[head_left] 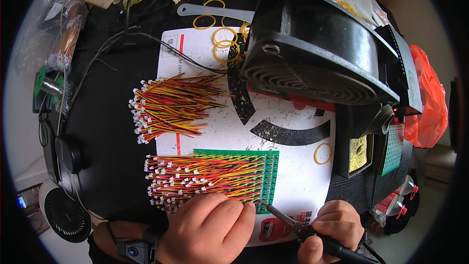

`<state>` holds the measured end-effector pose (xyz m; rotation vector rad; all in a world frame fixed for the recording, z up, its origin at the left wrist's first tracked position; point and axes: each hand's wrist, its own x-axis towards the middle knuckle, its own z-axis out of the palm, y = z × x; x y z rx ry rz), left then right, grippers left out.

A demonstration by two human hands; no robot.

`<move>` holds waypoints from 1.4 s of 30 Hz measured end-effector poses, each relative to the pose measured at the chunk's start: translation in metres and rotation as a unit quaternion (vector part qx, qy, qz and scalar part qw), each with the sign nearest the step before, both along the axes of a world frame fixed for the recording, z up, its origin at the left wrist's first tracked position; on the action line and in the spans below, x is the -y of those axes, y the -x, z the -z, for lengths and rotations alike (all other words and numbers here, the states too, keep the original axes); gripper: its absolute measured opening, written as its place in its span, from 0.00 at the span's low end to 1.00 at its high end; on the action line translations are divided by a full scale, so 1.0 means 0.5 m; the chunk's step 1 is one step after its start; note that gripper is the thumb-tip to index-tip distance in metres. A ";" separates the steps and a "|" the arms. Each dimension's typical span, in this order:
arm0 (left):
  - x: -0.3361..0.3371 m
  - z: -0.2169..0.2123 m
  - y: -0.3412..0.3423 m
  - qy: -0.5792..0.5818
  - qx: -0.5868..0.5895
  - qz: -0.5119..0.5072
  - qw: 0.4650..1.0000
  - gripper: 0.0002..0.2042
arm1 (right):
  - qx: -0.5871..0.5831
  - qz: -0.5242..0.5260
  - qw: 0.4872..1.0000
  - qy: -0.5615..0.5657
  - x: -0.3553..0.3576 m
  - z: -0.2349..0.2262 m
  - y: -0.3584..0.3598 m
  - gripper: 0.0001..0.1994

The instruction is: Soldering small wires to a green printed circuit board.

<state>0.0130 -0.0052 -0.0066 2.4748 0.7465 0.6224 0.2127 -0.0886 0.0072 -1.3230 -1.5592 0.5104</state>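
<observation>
My right hand (339, 222) is closed around the dark handle of a soldering iron (283, 216). Its metal tip reaches up and left to the lower right part of a green circuit board (270, 171). Rows of red, yellow and black wires (215, 168) with white plug ends lie across that board and run off to its left. My left hand (210, 227) is closed in a pinch at the board's lower edge, its fingertips beside the iron's tip. Whatever it pinches is hidden by the fingers. A small black camera (133, 251) is strapped at my left wrist.
A loose bundle of similar wires (171, 105) lies above the board on a white printed sheet (305, 181). A large black fan (322, 44) stands at the back right. A yellow cleaning sponge (358, 153), rubber bands (225, 36) and a solder spool (49, 85) lie around.
</observation>
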 end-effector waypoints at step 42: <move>0.004 -0.007 0.003 0.015 -0.001 -0.036 0.999 0.06 | -0.003 0.019 1.000 -0.009 -0.003 0.004 0.005 0.09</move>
